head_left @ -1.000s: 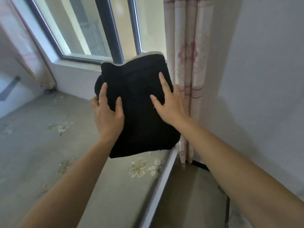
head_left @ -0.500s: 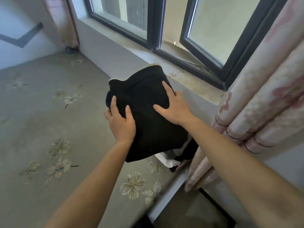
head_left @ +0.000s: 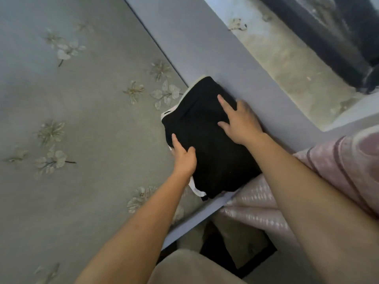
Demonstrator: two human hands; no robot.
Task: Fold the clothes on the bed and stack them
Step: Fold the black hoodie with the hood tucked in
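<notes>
A folded black garment (head_left: 207, 144) lies at the corner of the bed (head_left: 82, 119), against the wall below the window. White cloth (head_left: 198, 191) peeks out beneath its near and far-left edges, so it rests on other clothing that is mostly hidden. My left hand (head_left: 183, 158) grips the garment's left edge, thumb and forefinger on top and the other fingers tucked out of sight. My right hand (head_left: 242, 121) lies flat on the garment's right side with fingers spread, holding nothing.
The bed has a grey-green sheet with pale flowers. A grey wall strip (head_left: 205, 48) and a stained windowsill (head_left: 287, 64) run behind the stack, with a dark window frame (head_left: 328, 27) above. A pink curtain (head_left: 338, 165) hangs at right. My beige-clad leg (head_left: 194, 267) is below.
The black garment was held up in the air in front of the window; both hands have brought it down onto the bed corner, and the view has tilted downward.
</notes>
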